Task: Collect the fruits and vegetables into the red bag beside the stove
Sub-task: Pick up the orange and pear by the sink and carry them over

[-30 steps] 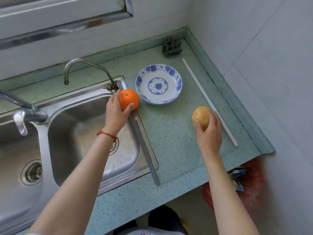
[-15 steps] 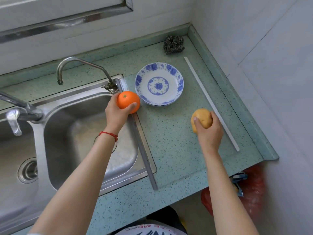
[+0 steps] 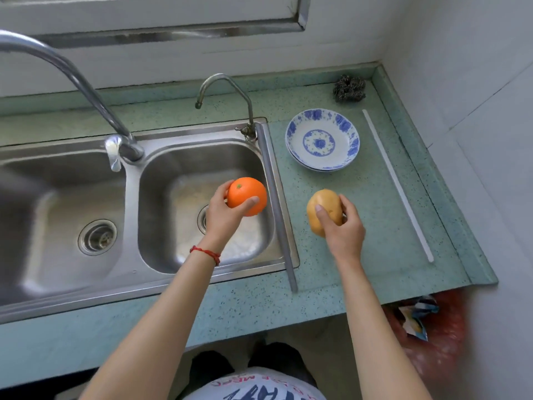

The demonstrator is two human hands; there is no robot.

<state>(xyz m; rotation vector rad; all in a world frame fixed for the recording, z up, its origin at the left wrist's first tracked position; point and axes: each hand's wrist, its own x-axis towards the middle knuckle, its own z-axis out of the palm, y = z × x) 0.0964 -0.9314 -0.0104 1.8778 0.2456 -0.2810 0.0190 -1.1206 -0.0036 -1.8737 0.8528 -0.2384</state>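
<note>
Already both of my hands are loaded, so what matters now is where the bag lies from them. Going left to right: my left hand (image 3: 223,219), with a red string bracelet (image 3: 205,253) on the wrist, has thumb and fingers curled round the round orange fruit (image 3: 246,196), held above the right basin of the stainless steel double sink (image 3: 72,194), close to its right rim. Next, my right hand (image 3: 343,229) grips the yellowish-brown oval potato (image 3: 323,210) from above, over the speckled green countertop (image 3: 375,226); the potato's long axis runs roughly from 12 to 6 o'clock, and I cannot tell whether it touches the counter. Beyond it at 12 o'clock sits the blue-and-white patterned plate (image 3: 322,140), with a dark metal scouring pad (image 3: 349,88) further back in the corner, and a long white strip (image 3: 398,186) lies along the counter at 3 o'clock.

The red mesh-like bag (image 3: 441,336) hangs low, below the counter's front right corner, at about 5 o'clock from my right hand and well apart from my left. I cannot see the stove. My right hand is the nearer one, so I judge the potato should go first, drawn back off the counter edge and lowered; the orange must cross the counter after it.
</note>
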